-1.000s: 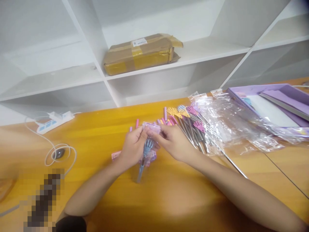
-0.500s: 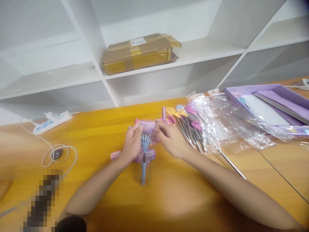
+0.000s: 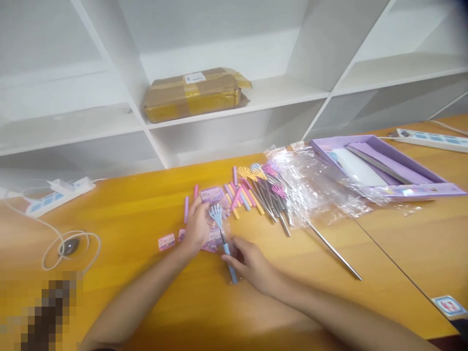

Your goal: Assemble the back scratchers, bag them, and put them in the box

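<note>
A blue back scratcher (image 3: pixel 227 251) with a hand-shaped head lies in a clear plastic sleeve topped by a pink-purple header card (image 3: pixel 211 195). My left hand (image 3: pixel 199 224) is closed on the sleeve's upper end by the card. Lower down, my right hand (image 3: pixel 254 265) has its thumb and fingers closed around the blue handle. Under and beside my left hand lie several loose printed cards (image 3: pixel 166 242). Just beyond the hands are coloured handle tubes (image 3: pixel 243 197) in pink, yellow, purple and blue. To their right is a pile of back scratchers (image 3: pixel 272 195) with grey rods.
Crumpled clear plastic bags (image 3: pixel 310 180) spread rightward toward a purple box (image 3: pixel 383 161). A metal rod (image 3: pixel 334 248) points toward the front. At left are a power strip (image 3: pixel 60 195) and a dark mouse (image 3: pixel 68 247) with its cable. White shelves hold a taped cardboard box (image 3: pixel 197 95).
My right hand has left the header card and moved down to the back scratcher's handle. The scratcher now tilts, its handle end swung right. The camera view has shifted to the right.
</note>
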Motion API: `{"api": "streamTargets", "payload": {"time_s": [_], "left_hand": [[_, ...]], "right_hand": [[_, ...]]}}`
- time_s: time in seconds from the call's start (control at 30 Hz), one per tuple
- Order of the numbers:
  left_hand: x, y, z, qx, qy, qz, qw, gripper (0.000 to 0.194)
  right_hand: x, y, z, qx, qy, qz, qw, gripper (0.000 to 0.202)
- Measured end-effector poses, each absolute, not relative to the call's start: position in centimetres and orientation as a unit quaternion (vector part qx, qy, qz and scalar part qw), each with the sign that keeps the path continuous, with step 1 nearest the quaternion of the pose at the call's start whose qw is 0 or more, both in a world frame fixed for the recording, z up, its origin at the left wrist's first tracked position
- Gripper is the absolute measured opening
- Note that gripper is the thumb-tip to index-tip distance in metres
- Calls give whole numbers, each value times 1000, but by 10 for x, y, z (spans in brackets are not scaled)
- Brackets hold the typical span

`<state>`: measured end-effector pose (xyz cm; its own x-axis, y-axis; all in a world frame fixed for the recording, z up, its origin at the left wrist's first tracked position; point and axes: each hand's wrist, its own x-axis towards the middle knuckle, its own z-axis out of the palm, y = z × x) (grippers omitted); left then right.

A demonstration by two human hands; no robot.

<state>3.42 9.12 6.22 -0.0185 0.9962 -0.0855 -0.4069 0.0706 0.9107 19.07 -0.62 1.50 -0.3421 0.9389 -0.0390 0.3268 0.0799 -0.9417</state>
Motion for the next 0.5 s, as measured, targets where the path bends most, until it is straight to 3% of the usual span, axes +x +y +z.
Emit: {"api": "streamTargets", "payload": {"time_s": [0.17,0.27,0.37,0.47,0.5], "left_hand": [[27,36,47,393,410,522,636,27],[8,-9,27,623,348,408,570,25],[-6,-30,17,826,233,268,439,24],[-6,-26,17,882,175,225,377,26],[-4,-22,18,882,176,222,378,25]], "right_hand": [[214,-12,35,-499,-656,439,358,43],[266,2,70,-590,-661,308,347,44],[354,46,108,-774,-589,37,229,36],[449,107,122,-844,-496,-73,193,29],[476,124,121,-863,-474,-133,115,33]]}}
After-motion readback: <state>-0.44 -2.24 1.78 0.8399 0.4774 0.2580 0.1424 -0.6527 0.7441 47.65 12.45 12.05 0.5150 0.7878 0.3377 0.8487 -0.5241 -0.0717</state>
